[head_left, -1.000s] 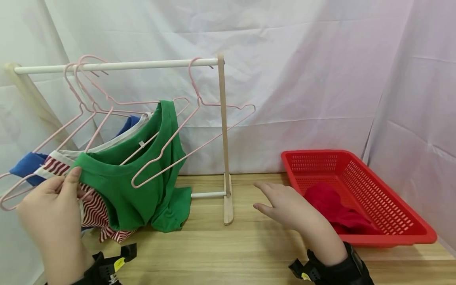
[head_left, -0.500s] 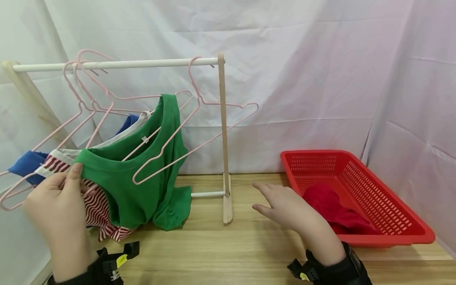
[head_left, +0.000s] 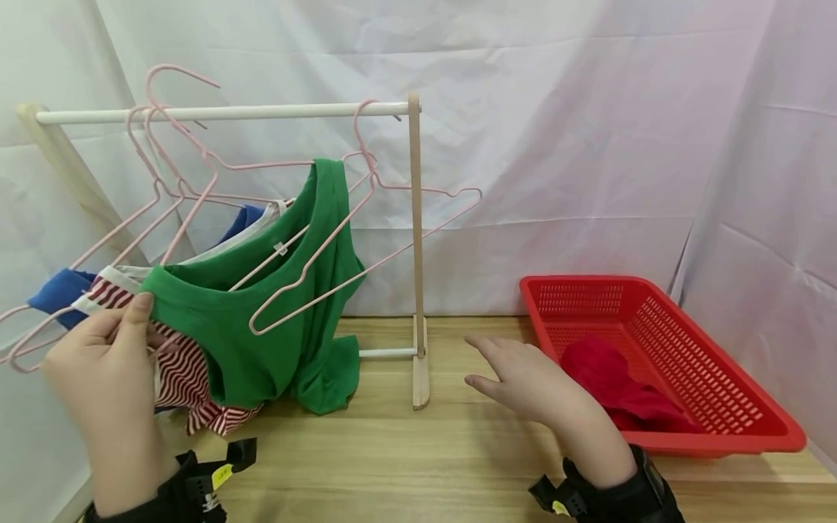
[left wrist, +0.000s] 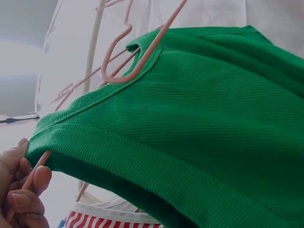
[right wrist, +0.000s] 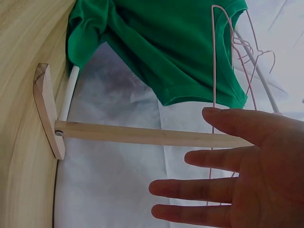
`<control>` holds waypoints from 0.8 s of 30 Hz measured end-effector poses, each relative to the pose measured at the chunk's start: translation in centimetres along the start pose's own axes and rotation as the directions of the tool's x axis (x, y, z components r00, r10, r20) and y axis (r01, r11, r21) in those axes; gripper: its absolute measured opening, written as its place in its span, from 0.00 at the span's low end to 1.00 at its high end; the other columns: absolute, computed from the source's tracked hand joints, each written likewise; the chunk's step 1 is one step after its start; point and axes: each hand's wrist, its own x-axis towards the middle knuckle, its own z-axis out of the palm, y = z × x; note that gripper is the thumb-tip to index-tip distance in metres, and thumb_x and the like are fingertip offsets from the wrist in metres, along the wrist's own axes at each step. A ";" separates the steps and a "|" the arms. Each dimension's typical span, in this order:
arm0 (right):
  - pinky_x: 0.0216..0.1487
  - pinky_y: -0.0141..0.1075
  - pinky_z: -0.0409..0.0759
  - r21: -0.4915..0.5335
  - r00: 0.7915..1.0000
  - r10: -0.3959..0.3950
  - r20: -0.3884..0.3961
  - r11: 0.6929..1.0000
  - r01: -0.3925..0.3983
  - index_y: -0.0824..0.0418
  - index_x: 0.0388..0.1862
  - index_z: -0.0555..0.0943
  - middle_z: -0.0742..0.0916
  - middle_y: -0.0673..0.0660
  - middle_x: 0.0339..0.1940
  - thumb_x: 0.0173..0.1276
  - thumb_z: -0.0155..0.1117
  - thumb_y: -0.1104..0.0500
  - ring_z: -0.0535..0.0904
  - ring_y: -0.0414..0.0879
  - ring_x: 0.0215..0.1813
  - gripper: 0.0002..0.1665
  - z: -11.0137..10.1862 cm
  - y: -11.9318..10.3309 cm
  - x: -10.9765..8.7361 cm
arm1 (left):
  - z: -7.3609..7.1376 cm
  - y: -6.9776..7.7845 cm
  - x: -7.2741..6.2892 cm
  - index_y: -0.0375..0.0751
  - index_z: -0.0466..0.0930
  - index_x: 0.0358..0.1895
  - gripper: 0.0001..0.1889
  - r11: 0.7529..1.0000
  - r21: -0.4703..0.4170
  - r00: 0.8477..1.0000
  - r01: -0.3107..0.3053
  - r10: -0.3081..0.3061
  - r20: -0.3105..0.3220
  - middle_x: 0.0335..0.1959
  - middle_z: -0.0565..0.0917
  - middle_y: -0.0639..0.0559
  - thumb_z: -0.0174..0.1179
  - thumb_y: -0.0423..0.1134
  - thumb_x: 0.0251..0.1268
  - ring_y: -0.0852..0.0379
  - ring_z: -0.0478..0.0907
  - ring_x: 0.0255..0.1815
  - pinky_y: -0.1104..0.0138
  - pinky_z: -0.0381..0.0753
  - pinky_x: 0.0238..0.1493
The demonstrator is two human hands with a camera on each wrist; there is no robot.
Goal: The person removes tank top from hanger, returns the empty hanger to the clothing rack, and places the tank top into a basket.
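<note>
At the left of the head view, my left hand (head_left: pixel 107 370) pinches one shoulder of a green tank top (head_left: pixel 255 327) together with the end of the pink hanger inside it. In the left wrist view that hanger end (left wrist: pixel 40 166) runs between thumb and fingers. The hook (head_left: pixel 171 67) of this hanger stands above the white rail (head_left: pixel 281 111). My right hand (head_left: pixel 523 370) hovers over the table with fingers extended and nothing in it, left of the red basket; the right wrist view shows its fingers straight and spread.
A bare pink hanger (head_left: pixel 320 298) hangs at the rail's right end, in front of the green top. A red-and-white striped garment (head_left: pixel 179 378) and a blue one (head_left: pixel 59 290) hang behind. The red basket (head_left: pixel 713 442) holds a red cloth (head_left: pixel 608 378). A wooden post (head_left: pixel 415 218) supports the rail.
The hanger with the green tank top has risen, its hook going from the rail's level to above it. My left hand keeps its grip. The right hand stays nearly in place.
</note>
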 end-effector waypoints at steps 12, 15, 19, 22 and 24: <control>0.59 0.53 0.72 -0.005 1.000 -0.017 -0.006 1.000 0.017 0.58 0.70 0.69 0.79 0.59 0.62 0.68 0.65 0.46 0.76 0.57 0.61 0.36 -0.2 0.0 0.0 | -0.4 0.1 0.0 0.34 0.80 0.17 0.24 0.969 0.131 0.974 -0.210 0.196 0.113 0.09 0.63 0.79 0.63 0.49 0.67 0.74 0.58 0.11 0.74 0.53 0.18; 0.59 0.54 0.72 -0.005 1.000 -0.015 -0.005 1.000 0.015 0.58 0.71 0.68 0.79 0.59 0.62 0.68 0.65 0.46 0.76 0.58 0.61 0.36 -0.2 0.1 0.1 | -0.3 0.2 0.0 0.35 0.80 0.17 0.23 0.963 0.118 0.962 -0.242 0.223 0.155 0.11 0.64 0.81 0.63 0.49 0.67 0.77 0.60 0.13 0.72 0.54 0.19; 0.59 0.54 0.72 0.000 1.000 -0.017 0.007 1.000 0.017 0.59 0.71 0.68 0.79 0.59 0.63 0.67 0.65 0.46 0.75 0.58 0.62 0.37 0.0 0.1 0.0 | -0.2 0.3 0.0 0.35 0.82 0.19 0.22 0.950 0.126 0.949 -0.285 0.261 0.179 0.10 0.70 0.74 0.63 0.47 0.67 0.81 0.60 0.13 0.72 0.54 0.19; 0.60 0.53 0.72 0.002 1.000 -0.020 0.012 1.000 0.020 0.58 0.71 0.68 0.78 0.59 0.63 0.68 0.65 0.46 0.75 0.58 0.62 0.36 0.1 0.1 0.0 | -0.2 0.2 0.0 0.35 0.82 0.19 0.21 0.939 0.144 0.941 -0.312 0.284 0.185 0.10 0.74 0.57 0.63 0.46 0.67 0.79 0.58 0.14 0.72 0.54 0.20; 0.60 0.53 0.72 0.000 1.000 -0.025 0.008 1.000 0.025 0.58 0.71 0.68 0.78 0.59 0.63 0.68 0.65 0.46 0.75 0.57 0.62 0.36 0.1 0.1 0.1 | -0.3 0.2 0.1 0.36 0.81 0.18 0.21 0.936 0.158 0.938 -0.316 0.282 0.202 0.11 0.75 0.51 0.63 0.47 0.67 0.77 0.58 0.15 0.71 0.54 0.20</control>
